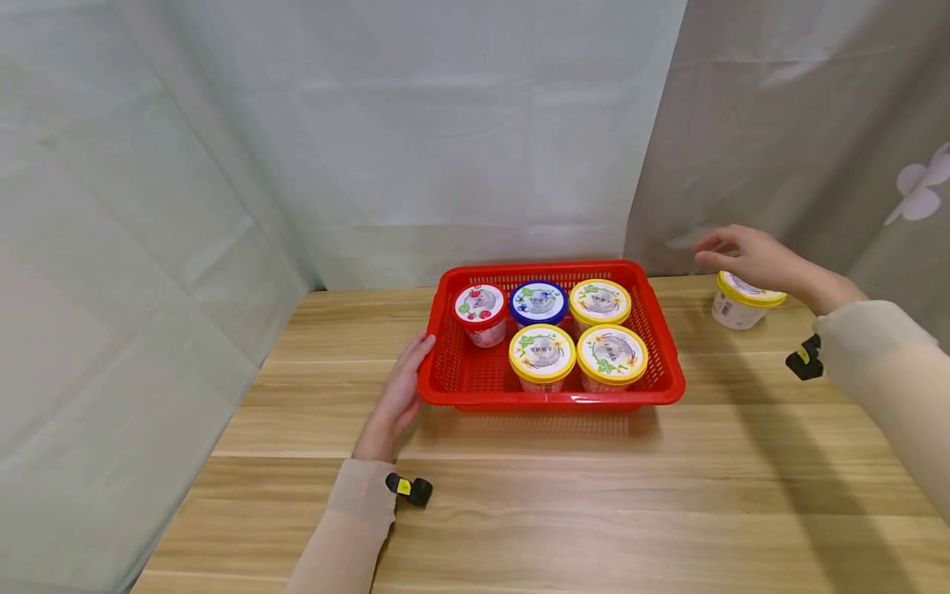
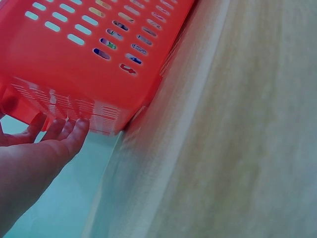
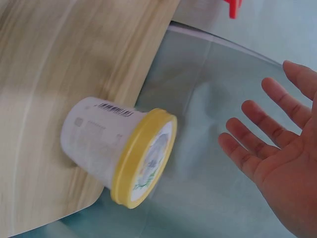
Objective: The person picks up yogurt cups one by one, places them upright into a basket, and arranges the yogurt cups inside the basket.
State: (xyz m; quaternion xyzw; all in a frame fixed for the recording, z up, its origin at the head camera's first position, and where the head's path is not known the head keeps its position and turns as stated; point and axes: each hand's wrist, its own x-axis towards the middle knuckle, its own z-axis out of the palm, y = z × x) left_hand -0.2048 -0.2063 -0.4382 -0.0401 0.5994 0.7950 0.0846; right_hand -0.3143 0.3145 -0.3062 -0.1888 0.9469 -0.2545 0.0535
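Observation:
A red plastic basket (image 1: 552, 402) stands on the table with lidded paper tubs inside: one red-lidded tub (image 1: 480, 306), one blue-lidded tub (image 1: 538, 303) and three yellow-lidded tubs (image 1: 543, 351). My left hand (image 1: 403, 386) rests against the basket's left end. In the left wrist view its extended fingers (image 2: 78, 131) touch the slotted wall below the rim. My right hand (image 1: 757, 257) hovers over another yellow-lidded tub (image 3: 106, 139) to the right of the basket. The right wrist view shows that hand's fingers spread, apart from the tub, with nothing in them.
The wooden table (image 1: 519, 511) reaches back to a pale curtain (image 1: 445, 124) just behind the basket. Another curtain hangs along the left side (image 1: 111, 330). A black wrist camera (image 1: 410, 489) sits on each forearm.

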